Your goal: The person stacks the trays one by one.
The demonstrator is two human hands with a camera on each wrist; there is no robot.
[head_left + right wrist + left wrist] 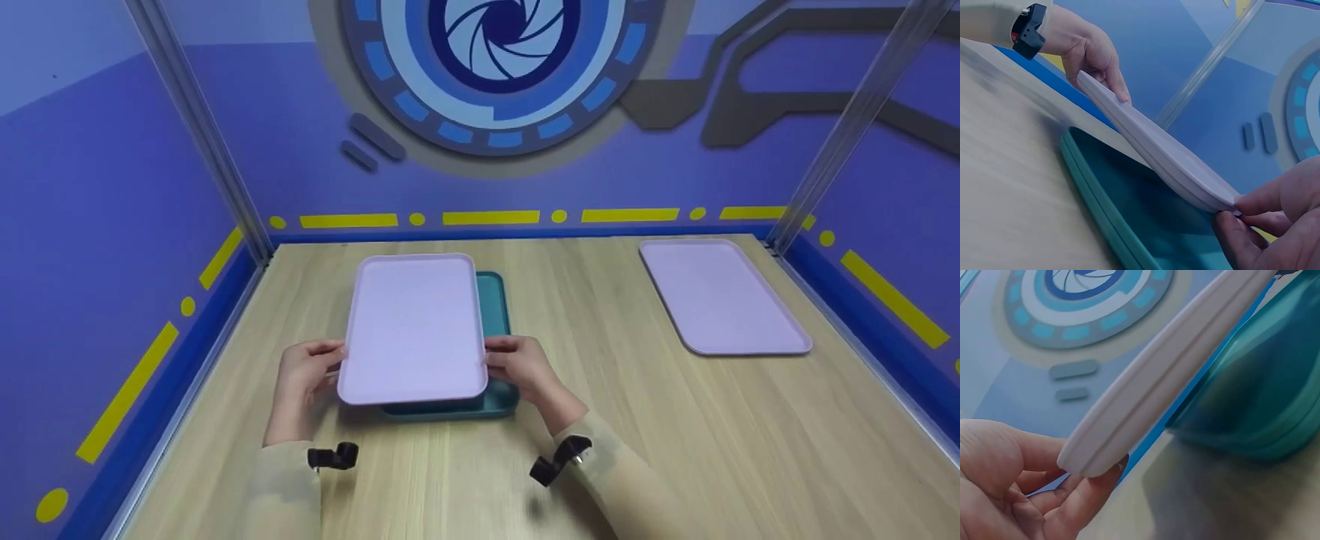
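Observation:
A pale lilac tray (414,330) is held level above a teal tray (496,315) that lies on the table. My left hand (306,375) pinches the lilac tray's left edge, thumb above and fingers beneath, as the left wrist view shows. On the opposite edge my right hand (527,367) grips it the same way, with the rim between thumb and fingers in the right wrist view. A gap separates the two trays (1151,225) in that view. Most of the teal tray is hidden under the lilac one in the head view.
A second lilac tray (724,296) lies at the right rear of the wooden table (585,315). Blue printed panels (285,127) enclose the table at the back and both sides, with metal posts (206,135) at the rear corners.

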